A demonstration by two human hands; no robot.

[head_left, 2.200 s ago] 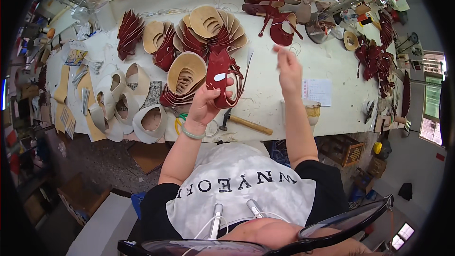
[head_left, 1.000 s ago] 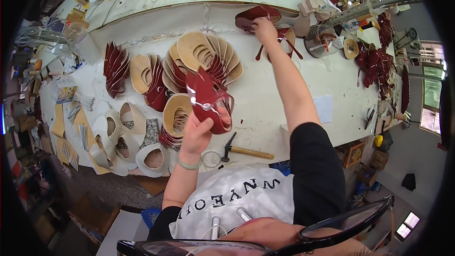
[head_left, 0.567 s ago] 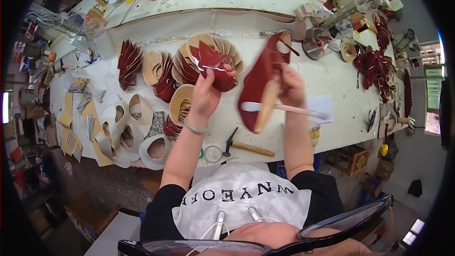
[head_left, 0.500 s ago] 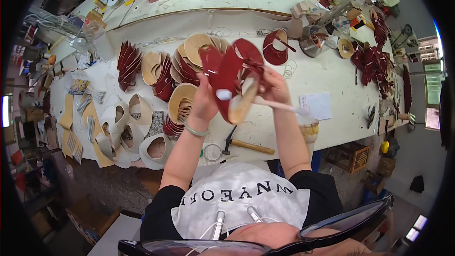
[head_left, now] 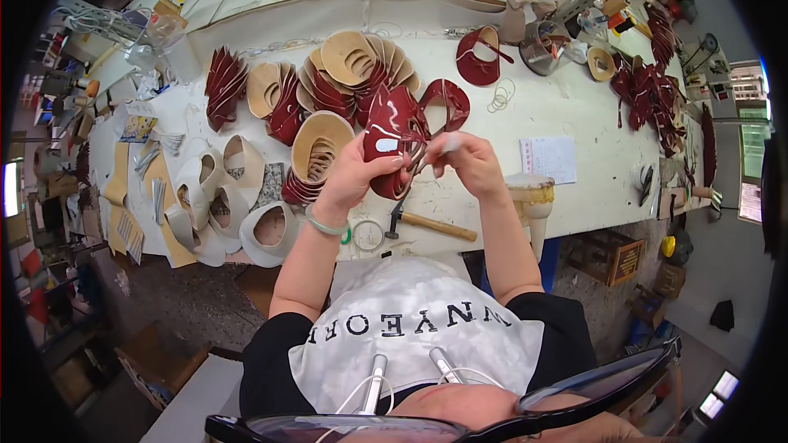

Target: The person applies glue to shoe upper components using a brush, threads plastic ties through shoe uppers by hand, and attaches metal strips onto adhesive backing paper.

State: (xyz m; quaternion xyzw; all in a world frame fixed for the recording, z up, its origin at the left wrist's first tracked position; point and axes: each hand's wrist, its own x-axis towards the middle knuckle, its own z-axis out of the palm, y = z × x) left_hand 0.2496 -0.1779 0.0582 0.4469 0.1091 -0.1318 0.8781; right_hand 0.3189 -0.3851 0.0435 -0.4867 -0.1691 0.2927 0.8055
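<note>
My left hand (head_left: 355,172) grips a glossy dark red shoe upper (head_left: 391,125) with pale edge lines, its thumb across the near side. A red looped section (head_left: 456,103) extends to the right beyond it. At the right edge of the upper, my right hand (head_left: 469,166) is closed with its fingertips pinched together. A small whitish blur shows at those fingertips; what it is I cannot make out. Just left of my left hand stands a stack of beige-lined red uppers (head_left: 318,148). A hammer (head_left: 431,226) with a wooden handle lies below the held upper.
White uppers (head_left: 271,234) cluster at the left, with beige-lined and red stacks (head_left: 351,57) behind. Another red upper (head_left: 483,56) lies far back. To the right are a notepad (head_left: 548,161), a glue-crusted pot (head_left: 532,194) and a red pile (head_left: 648,111). A clear ring (head_left: 369,235) sits near the hammer.
The upper has come lower and turned, so its glossy red outside faces up instead of its beige inside. The pale stick seen by my right hand no longer shows lengthwise.
</note>
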